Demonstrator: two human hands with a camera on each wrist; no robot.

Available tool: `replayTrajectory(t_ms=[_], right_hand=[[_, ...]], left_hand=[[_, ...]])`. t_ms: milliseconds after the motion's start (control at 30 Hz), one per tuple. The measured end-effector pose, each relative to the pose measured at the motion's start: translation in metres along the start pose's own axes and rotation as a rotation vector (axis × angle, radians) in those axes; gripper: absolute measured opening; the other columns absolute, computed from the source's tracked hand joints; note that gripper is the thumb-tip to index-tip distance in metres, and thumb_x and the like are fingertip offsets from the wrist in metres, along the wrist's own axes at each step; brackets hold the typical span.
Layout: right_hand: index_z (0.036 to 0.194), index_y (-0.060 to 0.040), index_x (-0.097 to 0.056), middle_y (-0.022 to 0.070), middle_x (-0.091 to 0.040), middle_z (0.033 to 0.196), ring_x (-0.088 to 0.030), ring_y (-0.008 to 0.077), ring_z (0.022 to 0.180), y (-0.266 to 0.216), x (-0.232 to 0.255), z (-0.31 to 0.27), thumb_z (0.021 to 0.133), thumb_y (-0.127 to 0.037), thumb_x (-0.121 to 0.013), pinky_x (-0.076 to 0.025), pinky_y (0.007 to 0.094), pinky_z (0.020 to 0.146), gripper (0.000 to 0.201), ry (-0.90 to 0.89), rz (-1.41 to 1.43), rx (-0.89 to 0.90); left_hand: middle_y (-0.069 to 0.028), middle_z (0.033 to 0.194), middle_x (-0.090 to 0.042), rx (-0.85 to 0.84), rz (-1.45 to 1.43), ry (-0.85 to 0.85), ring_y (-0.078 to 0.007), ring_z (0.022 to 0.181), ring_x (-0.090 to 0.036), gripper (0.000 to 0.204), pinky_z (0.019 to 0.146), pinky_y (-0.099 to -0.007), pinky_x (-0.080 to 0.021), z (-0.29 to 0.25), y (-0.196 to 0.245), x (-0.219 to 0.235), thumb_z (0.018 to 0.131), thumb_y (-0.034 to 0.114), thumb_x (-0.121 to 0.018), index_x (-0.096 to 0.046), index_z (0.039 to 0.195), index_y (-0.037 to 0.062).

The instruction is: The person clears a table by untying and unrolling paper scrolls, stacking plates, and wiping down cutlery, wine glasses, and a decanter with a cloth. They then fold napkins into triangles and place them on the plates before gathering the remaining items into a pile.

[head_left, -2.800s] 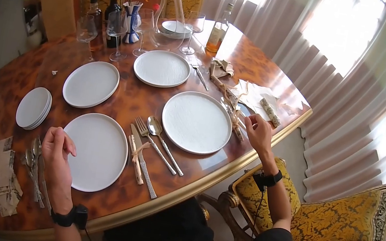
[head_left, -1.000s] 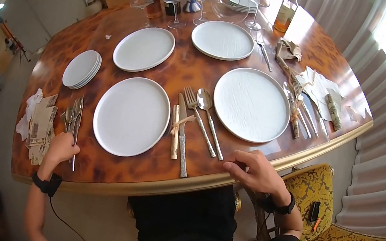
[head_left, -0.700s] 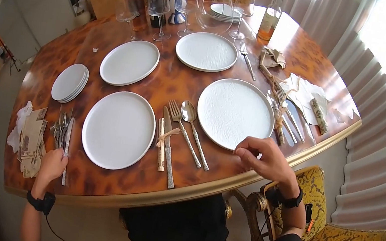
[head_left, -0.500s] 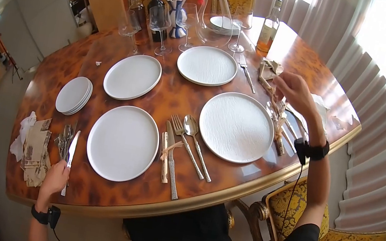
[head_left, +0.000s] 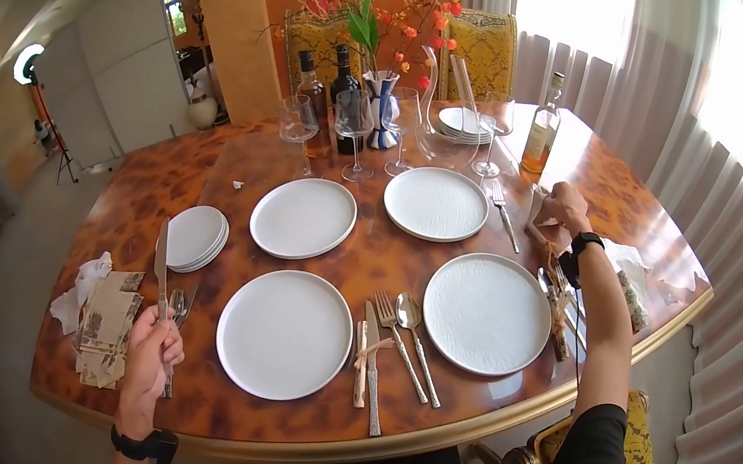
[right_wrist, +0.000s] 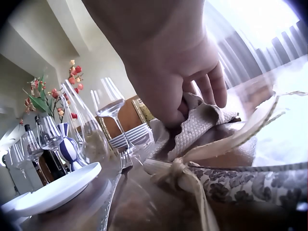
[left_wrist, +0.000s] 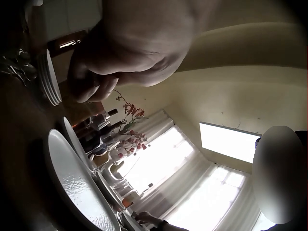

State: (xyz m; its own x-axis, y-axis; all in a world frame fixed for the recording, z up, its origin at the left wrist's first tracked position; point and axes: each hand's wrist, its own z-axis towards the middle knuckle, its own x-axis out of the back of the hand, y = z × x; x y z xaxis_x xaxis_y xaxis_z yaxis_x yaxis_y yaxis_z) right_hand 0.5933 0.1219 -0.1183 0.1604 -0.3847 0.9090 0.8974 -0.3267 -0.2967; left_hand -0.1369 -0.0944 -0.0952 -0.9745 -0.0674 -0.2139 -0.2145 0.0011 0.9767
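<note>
A table knife (head_left: 161,267) stands up out of my left hand (head_left: 148,362), whose fingers curl round its handle above the front left of the table. More cutlery (head_left: 178,303) lies just beyond that hand, partly hidden. In the left wrist view my left hand (left_wrist: 144,43) is curled, and the knife does not show. My right hand (head_left: 567,208) is at the far right part of the table. The right wrist view has my right hand (right_wrist: 168,67) pinching a crumpled beige textured piece (right_wrist: 195,122), beside a patterned roll (right_wrist: 240,185) tied with a ribbon (right_wrist: 202,199).
Four large white plates (head_left: 284,335) lie mid-table, with a tied knife, fork (head_left: 403,342) and spoon between the front two. Small plates (head_left: 195,238) are stacked at left, near beige papers (head_left: 106,326). Glasses, a vase and bottles (head_left: 543,128) stand behind. White paper (head_left: 627,263) lies at right.
My left hand has lifted the knife from the table to upright. My right hand moved from the near right side to the beige piece and grips it. The head view has tilted up.
</note>
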Motion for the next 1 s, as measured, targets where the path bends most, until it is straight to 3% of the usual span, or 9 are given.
replayTrajectory(t_ms=[100,133,267,400,533,667,800,867,1000], right_hand=[[0.081,-0.0011,-0.066,0.0167,-0.069,0.075,-0.067,0.0244,0.068,-0.041,0.044,-0.020,0.079,-0.035,-0.065,-0.051,0.0363,0.065,0.034,0.268,0.487,0.031],[0.086,-0.0015,-0.062,0.0135,-0.068,0.077,-0.064,0.0172,0.066,-0.060,0.056,-0.035,0.083,-0.033,-0.066,-0.051,0.0325,0.061,0.031,0.311,0.637,0.103],[0.122,-0.0025,-0.058,0.0123,-0.069,0.101,-0.069,0.0171,0.080,-0.165,0.107,-0.137,0.094,-0.010,-0.054,-0.057,0.0281,0.067,0.030,0.291,1.121,0.543],[0.106,-0.0083,-0.069,0.0089,-0.064,0.097,-0.067,0.0264,0.077,-0.246,0.124,-0.212,0.076,-0.003,-0.067,-0.055,0.0346,0.066,0.031,0.632,0.741,0.998],[0.092,-0.0141,-0.070,0.0047,-0.058,0.094,-0.060,0.0245,0.085,-0.300,0.114,-0.246,0.066,-0.008,-0.071,-0.052,0.0350,0.063,0.026,0.642,0.647,1.243],[0.088,-0.0134,-0.071,0.0049,-0.058,0.094,-0.058,0.0254,0.084,-0.314,0.107,-0.226,0.066,-0.006,-0.067,-0.052,0.0372,0.065,0.023,0.689,0.615,1.275],[0.093,-0.0105,-0.073,0.0082,-0.060,0.093,-0.059,0.0299,0.087,-0.307,0.101,-0.197,0.070,-0.004,-0.067,-0.051,0.0392,0.072,0.025,0.894,0.705,0.912],[0.096,-0.0090,-0.073,0.0085,-0.059,0.095,-0.059,0.0304,0.090,-0.298,0.093,-0.185,0.075,-0.002,-0.064,-0.051,0.0394,0.074,0.024,0.939,0.732,0.728],[0.105,-0.0036,-0.070,0.0095,-0.061,0.092,-0.063,0.0254,0.080,-0.293,0.097,-0.172,0.086,0.000,-0.059,-0.052,0.0330,0.071,0.022,0.768,1.073,0.580]], left_hand=[[-0.0006,0.069,-0.045,-0.063,-0.070,-0.149,-0.0081,0.048,-0.038,0.017,0.044,-0.0230,-0.031,0.029,-0.010,-0.042,0.102,0.013,-0.045,-0.048,0.117,0.0052],[-0.0016,0.069,-0.047,-0.062,-0.066,-0.192,-0.0084,0.046,-0.039,0.017,0.043,-0.0227,-0.030,0.032,-0.007,-0.063,0.102,0.013,-0.045,-0.048,0.117,0.0043],[-0.0029,0.070,-0.049,0.016,-0.067,-0.406,-0.0074,0.045,-0.039,0.020,0.041,-0.0214,-0.029,0.042,0.000,-0.140,0.104,0.014,-0.043,-0.047,0.120,0.0036],[-0.0033,0.070,-0.049,0.013,-0.051,-0.566,-0.0076,0.044,-0.038,0.022,0.041,-0.0216,-0.029,0.031,0.018,-0.200,0.103,0.013,-0.039,-0.046,0.122,0.0044],[-0.0015,0.064,-0.050,-0.148,-0.039,-0.549,-0.0052,0.041,-0.037,0.021,0.036,-0.0217,-0.027,0.025,0.019,-0.227,0.095,-0.001,-0.035,-0.052,0.107,0.0036],[0.0020,0.062,-0.046,-0.230,0.043,-0.497,-0.0022,0.042,-0.034,0.018,0.037,-0.0193,-0.026,0.028,0.029,-0.220,0.097,0.002,-0.037,-0.054,0.104,0.0016],[0.0073,0.060,-0.043,-0.166,0.102,-0.538,0.0008,0.047,-0.033,0.018,0.042,-0.0186,-0.022,0.042,0.022,-0.209,0.101,0.016,-0.050,-0.055,0.103,-0.0009],[0.0082,0.060,-0.045,-0.353,0.442,-0.456,0.0018,0.049,-0.035,0.020,0.044,-0.0200,-0.023,0.038,0.021,-0.215,0.099,0.021,-0.058,-0.056,0.100,0.0004],[0.0094,0.059,-0.044,-0.360,0.466,-0.461,0.0020,0.049,-0.035,0.021,0.045,-0.0197,-0.025,0.057,0.014,-0.209,0.099,0.024,-0.059,-0.056,0.095,0.0041]])
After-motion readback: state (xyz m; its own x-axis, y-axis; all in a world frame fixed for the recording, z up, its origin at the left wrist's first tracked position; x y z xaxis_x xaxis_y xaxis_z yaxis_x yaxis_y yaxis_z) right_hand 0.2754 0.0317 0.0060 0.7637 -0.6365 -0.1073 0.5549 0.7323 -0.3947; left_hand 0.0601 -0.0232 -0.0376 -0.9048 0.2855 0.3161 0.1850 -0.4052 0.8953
